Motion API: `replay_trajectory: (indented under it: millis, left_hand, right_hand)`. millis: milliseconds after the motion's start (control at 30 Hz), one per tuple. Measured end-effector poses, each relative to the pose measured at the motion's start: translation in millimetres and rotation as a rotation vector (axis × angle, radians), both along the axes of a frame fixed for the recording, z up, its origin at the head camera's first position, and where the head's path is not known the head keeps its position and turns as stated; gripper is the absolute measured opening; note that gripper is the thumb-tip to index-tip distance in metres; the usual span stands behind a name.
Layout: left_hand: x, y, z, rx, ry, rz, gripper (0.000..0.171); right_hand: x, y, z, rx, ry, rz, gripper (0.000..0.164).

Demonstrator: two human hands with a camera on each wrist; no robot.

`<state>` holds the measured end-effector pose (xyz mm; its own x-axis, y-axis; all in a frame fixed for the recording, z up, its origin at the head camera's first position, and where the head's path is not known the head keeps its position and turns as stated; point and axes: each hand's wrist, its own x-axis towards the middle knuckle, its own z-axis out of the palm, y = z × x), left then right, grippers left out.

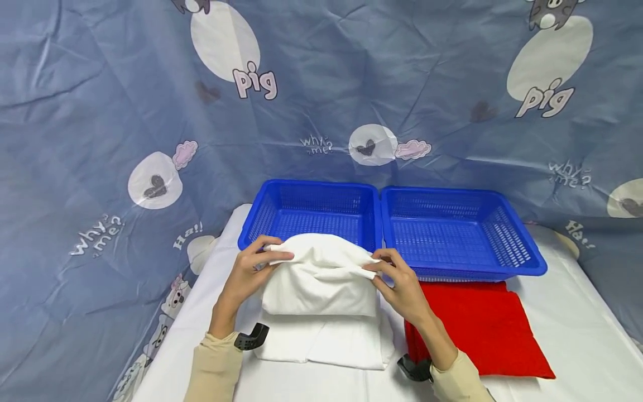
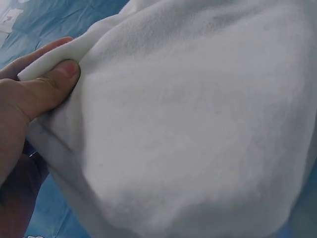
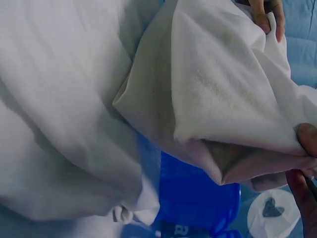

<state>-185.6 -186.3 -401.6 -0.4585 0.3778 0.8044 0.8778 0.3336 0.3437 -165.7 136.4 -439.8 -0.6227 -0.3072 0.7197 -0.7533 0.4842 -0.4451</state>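
A folded white cloth (image 1: 321,285) hangs between both hands in the head view, its upper edge sagging and creased. My left hand (image 1: 251,271) pinches its left corner between thumb and fingers; the left wrist view shows the thumb (image 2: 64,74) pressed on the fabric. At the opposite corner my right hand (image 1: 397,282) pinches the cloth with thumb and fingertips. Below lies another folded white cloth (image 1: 321,343) on the white table surface. In the right wrist view the held cloth (image 3: 223,74) shows its layered folds, with part of the right hand at the right edge.
Two blue plastic baskets stand side by side at the back, a left one (image 1: 321,187) partly behind the held cloth and a right one (image 1: 442,192). A folded red cloth (image 1: 482,329) lies in front of the right basket. A printed blue curtain (image 1: 427,100) hangs behind.
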Motion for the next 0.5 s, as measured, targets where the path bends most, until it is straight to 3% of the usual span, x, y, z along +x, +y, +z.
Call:
replay_trajectory:
  millis: [267, 500]
  left_hand:
    - [-24.1, -2, -16.3, 0.013, 0.005, 0.025, 0.037]
    - [-37.4, -1, -15.0, 0.022, -0.029, 0.023, 0.037]
  right_hand:
    - [-10.3, 3, 5.4, 0.025, -0.014, -0.025, 0.030]
    - [-19.6, 6, 11.7, 0.034, -0.006, -0.033, 0.029]
